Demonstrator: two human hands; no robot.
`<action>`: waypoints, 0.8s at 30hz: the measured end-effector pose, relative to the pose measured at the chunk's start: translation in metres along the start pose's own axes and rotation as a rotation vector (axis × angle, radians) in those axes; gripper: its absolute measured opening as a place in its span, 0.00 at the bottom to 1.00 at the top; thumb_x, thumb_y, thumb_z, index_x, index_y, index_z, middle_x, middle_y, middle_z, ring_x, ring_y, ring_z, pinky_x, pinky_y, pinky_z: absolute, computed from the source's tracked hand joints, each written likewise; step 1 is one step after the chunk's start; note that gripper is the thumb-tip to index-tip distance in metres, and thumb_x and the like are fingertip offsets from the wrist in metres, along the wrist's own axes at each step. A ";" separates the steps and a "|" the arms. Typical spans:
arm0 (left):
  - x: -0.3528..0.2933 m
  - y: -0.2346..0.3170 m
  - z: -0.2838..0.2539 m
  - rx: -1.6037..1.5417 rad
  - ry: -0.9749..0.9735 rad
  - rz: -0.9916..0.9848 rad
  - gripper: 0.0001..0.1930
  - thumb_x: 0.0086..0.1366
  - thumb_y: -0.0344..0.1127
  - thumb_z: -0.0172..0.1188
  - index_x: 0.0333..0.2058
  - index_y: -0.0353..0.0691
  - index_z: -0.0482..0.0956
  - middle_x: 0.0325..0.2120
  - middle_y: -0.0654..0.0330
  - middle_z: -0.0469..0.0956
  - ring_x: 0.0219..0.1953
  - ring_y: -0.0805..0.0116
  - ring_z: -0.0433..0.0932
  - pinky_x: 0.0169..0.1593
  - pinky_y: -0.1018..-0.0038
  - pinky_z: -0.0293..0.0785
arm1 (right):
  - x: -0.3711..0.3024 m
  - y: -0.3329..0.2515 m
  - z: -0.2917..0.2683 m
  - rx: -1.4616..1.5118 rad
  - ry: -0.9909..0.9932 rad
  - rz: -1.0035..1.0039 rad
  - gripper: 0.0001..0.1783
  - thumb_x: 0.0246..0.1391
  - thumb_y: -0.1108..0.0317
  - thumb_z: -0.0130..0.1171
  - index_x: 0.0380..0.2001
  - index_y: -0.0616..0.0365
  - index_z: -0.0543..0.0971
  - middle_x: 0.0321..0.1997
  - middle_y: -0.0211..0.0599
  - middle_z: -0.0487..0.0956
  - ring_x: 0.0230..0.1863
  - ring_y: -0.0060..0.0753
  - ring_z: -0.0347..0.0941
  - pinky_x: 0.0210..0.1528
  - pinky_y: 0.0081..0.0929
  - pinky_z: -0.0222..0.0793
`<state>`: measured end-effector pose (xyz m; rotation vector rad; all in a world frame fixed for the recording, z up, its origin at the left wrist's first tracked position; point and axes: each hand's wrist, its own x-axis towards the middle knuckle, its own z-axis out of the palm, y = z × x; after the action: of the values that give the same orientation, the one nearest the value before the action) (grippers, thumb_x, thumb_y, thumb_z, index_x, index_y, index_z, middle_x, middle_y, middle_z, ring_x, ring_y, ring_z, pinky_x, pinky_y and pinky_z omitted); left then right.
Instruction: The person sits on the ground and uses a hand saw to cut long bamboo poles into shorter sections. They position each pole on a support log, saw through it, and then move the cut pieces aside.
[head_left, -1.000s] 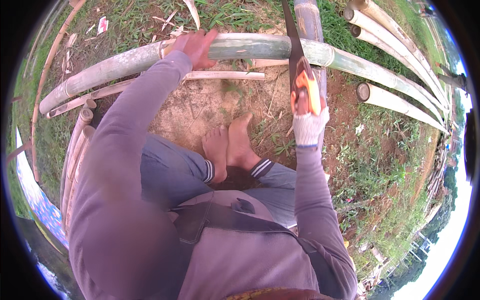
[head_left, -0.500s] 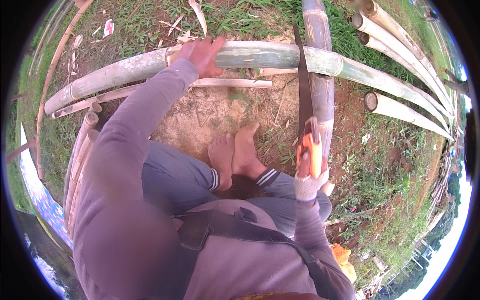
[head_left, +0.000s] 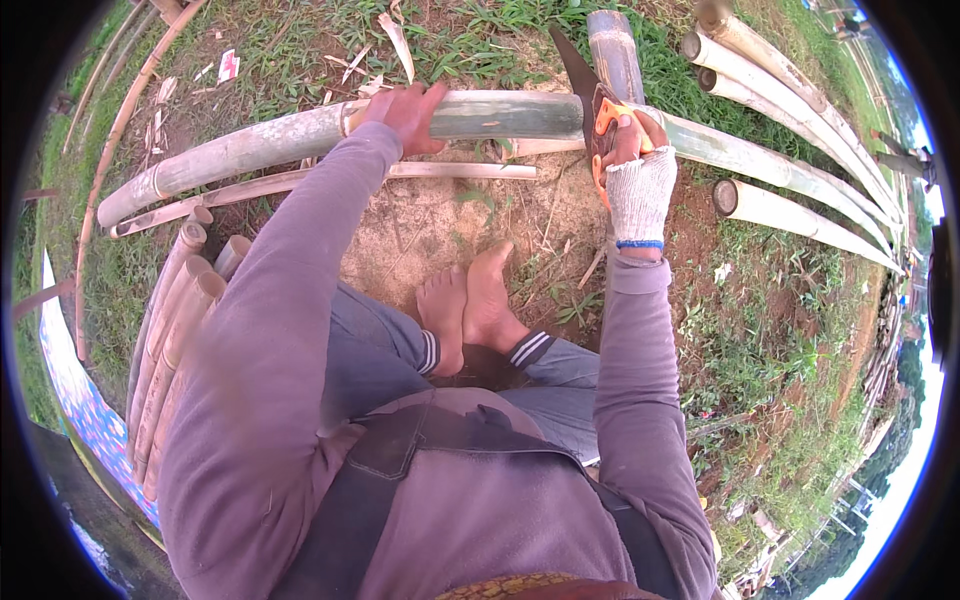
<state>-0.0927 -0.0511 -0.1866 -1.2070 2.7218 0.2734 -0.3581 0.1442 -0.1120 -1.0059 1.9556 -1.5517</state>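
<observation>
Bamboo pole (head_left: 270, 140), long and green-grey, spans the upper frame from left to right, lying across another pole (head_left: 615, 55) on dirt and grass. Left hand (head_left: 405, 112) grips it from above at upper centre. Right hand (head_left: 635, 150), in a white fingerless glove, is wrapped around the orange handle of a saw (head_left: 592, 100), blade on the pole, upper right. Bare feet (head_left: 470, 310) sit mid-frame.
</observation>
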 end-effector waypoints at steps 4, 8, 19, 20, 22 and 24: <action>0.003 0.004 -0.002 -0.012 -0.025 0.036 0.42 0.59 0.58 0.78 0.67 0.49 0.69 0.56 0.46 0.82 0.57 0.47 0.86 0.60 0.54 0.85 | -0.012 -0.022 -0.013 -0.042 -0.053 0.114 0.24 0.75 0.57 0.63 0.63 0.63 0.78 0.43 0.39 0.85 0.39 0.24 0.80 0.35 0.22 0.77; -0.013 -0.004 -0.004 -0.014 -0.051 -0.006 0.41 0.60 0.57 0.78 0.65 0.48 0.69 0.57 0.46 0.82 0.57 0.46 0.85 0.61 0.54 0.84 | -0.128 -0.020 -0.069 -0.098 0.008 0.040 0.28 0.75 0.54 0.60 0.66 0.64 0.77 0.48 0.44 0.85 0.40 0.23 0.80 0.35 0.23 0.78; 0.010 0.001 0.011 -0.047 0.017 0.082 0.41 0.56 0.54 0.79 0.64 0.51 0.70 0.53 0.47 0.82 0.54 0.42 0.86 0.56 0.49 0.84 | -0.024 -0.012 -0.021 -0.152 0.014 0.003 0.22 0.75 0.58 0.62 0.61 0.66 0.81 0.44 0.41 0.86 0.37 0.24 0.81 0.35 0.27 0.79; 0.008 0.001 0.010 -0.045 0.010 0.079 0.41 0.56 0.54 0.79 0.64 0.51 0.70 0.53 0.47 0.82 0.54 0.43 0.86 0.56 0.50 0.84 | -0.005 -0.019 -0.010 -0.135 -0.014 0.038 0.20 0.76 0.59 0.62 0.60 0.65 0.82 0.43 0.38 0.86 0.37 0.23 0.80 0.34 0.25 0.78; 0.005 0.000 0.007 -0.046 -0.011 0.073 0.41 0.58 0.55 0.78 0.65 0.50 0.69 0.53 0.46 0.82 0.54 0.43 0.86 0.57 0.51 0.84 | -0.022 -0.026 -0.006 -0.122 0.013 0.032 0.21 0.76 0.60 0.62 0.60 0.65 0.81 0.42 0.37 0.86 0.37 0.22 0.80 0.34 0.24 0.78; 0.000 -0.006 0.000 -0.034 -0.033 0.070 0.40 0.62 0.57 0.77 0.65 0.46 0.68 0.54 0.44 0.82 0.55 0.44 0.86 0.58 0.52 0.85 | -0.073 -0.018 -0.030 -0.075 0.047 -0.010 0.22 0.76 0.60 0.62 0.63 0.65 0.79 0.44 0.39 0.85 0.38 0.22 0.79 0.34 0.23 0.78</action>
<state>-0.0883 -0.0555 -0.1869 -1.1067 2.7458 0.3462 -0.3293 0.2172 -0.0935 -1.0189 2.0583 -1.5304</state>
